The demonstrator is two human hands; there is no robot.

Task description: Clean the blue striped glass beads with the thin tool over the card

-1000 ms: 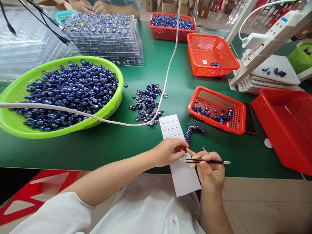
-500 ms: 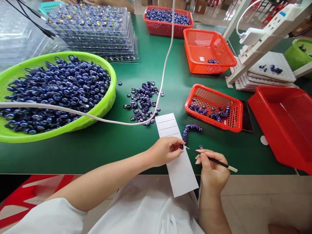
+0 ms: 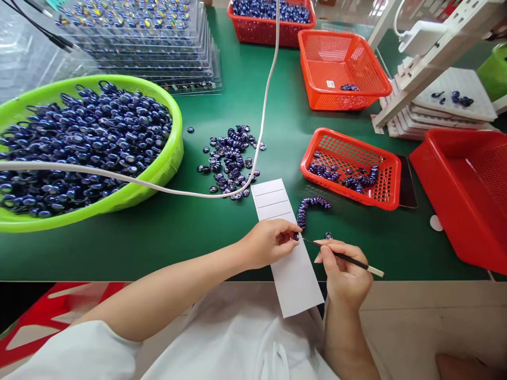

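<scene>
My left hand (image 3: 273, 243) is closed, pinching a small dark blue glossy piece (image 3: 296, 236) between thumb and forefinger above a white paper strip (image 3: 297, 287). In my right hand (image 3: 346, 272) is a thin black tool with a pale end (image 3: 352, 259), gripped like a pen. Its fine tip meets the pinched piece; whether it is a brush or a pick I cannot tell. Just beyond my fingers, a curved row of dark blue pieces (image 3: 303, 211) lies on the green table (image 3: 214, 237). One loose piece (image 3: 328, 236) sits near my right fingertips.
A green basket (image 3: 176, 142) heaped with blue looped pieces stands left. A loose pile (image 3: 232, 158) lies mid-table, crossed by a white cable (image 3: 261, 132). Red baskets (image 3: 392, 184) stand right and behind; stacked clear trays (image 3: 209, 63) are at back left.
The view has shifted slightly, so the baskets and trays sit a little higher in it. Both hands keep their hold, and the tool's tip stays at the pinched piece.
</scene>
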